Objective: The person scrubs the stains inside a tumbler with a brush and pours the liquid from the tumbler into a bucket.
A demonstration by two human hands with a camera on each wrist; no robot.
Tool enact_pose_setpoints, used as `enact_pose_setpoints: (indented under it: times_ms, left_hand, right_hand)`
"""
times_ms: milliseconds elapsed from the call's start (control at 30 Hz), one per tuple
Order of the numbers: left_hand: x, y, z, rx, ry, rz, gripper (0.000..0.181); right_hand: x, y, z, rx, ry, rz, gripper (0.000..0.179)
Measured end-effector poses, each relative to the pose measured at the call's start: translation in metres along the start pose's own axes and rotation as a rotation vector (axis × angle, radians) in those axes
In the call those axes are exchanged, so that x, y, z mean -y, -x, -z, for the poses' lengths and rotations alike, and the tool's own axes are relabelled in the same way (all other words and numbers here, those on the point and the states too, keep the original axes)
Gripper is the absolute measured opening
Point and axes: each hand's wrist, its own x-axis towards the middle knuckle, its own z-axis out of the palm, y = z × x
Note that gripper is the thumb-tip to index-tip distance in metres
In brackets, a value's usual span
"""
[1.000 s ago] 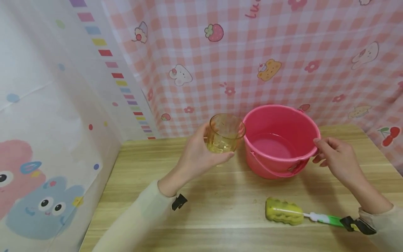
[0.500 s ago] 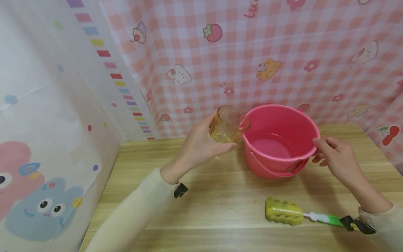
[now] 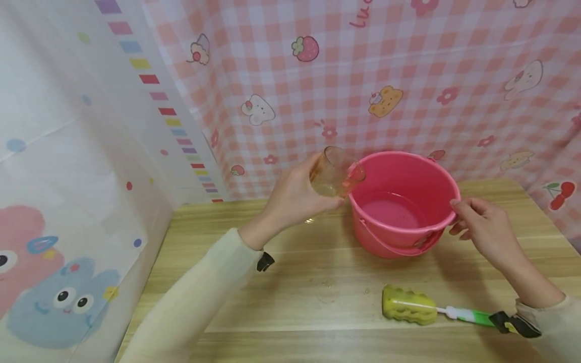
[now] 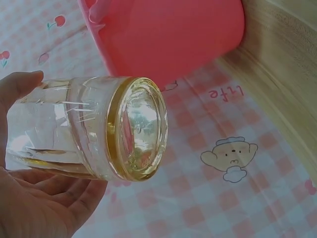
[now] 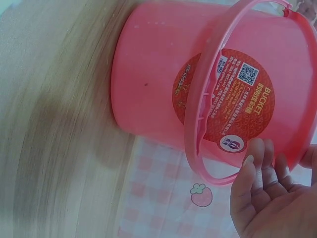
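An amber-tinted clear glass [image 3: 333, 174] is held up left of the pink bucket [image 3: 373, 241], gripped by my left hand [image 3: 290, 194] with thumb and fingers around its side. It tilts so that its mouth faces the bucket's rim. Seen from the left wrist, the glass [image 4: 89, 124] shows its thick round base. My right hand [image 3: 487, 227] pinches the bucket's rim at the right, thumb on the edge. In the right wrist view its fingers [image 5: 267, 168] lie against the bucket's outer wall, close to the hanging handle [image 5: 195, 114].
A bottle brush with a yellow sponge head [image 3: 408, 305] lies in front of the bucket, its green-and-white handle running under the right wrist. Water drops [image 3: 326, 285] spot the wooden table [image 3: 281, 327]. A pink checked cloth [image 3: 290, 80] hangs behind.
My left hand has raised the glass and moved it right, towards the bucket's rim, tipping it further. My right hand and the bucket stay put. More drops show on the table.
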Motion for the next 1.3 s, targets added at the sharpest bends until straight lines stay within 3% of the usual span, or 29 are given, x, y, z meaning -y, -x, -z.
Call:
enact_pose_setpoints:
  times_ms: [267, 567, 800, 1300]
  left_hand:
    - [0.000, -0.009, 0.000, 0.024, -0.070, 0.018, 0.084]
    - [-0.003, -0.018, 0.001, 0.072, -0.042, 0.041, 0.086]
    - [-0.003, -0.027, -0.002, 0.110, -0.168, 0.041, 0.093]
    - [-0.008, -0.035, -0.004, 0.144, -0.330, -0.037, 0.094]
  right_hand:
    - [-0.001, 0.000, -0.001, 0.002, 0.007, 0.001, 0.044]
    - [-0.001, 0.000, -0.002, 0.004, 0.011, -0.006, 0.045]
    - [-0.001, 0.000, -0.001, 0.000, 0.022, 0.000, 0.045]
    - [0.000, -0.001, 0.000, -0.001, 0.021, -0.009, 0.044]
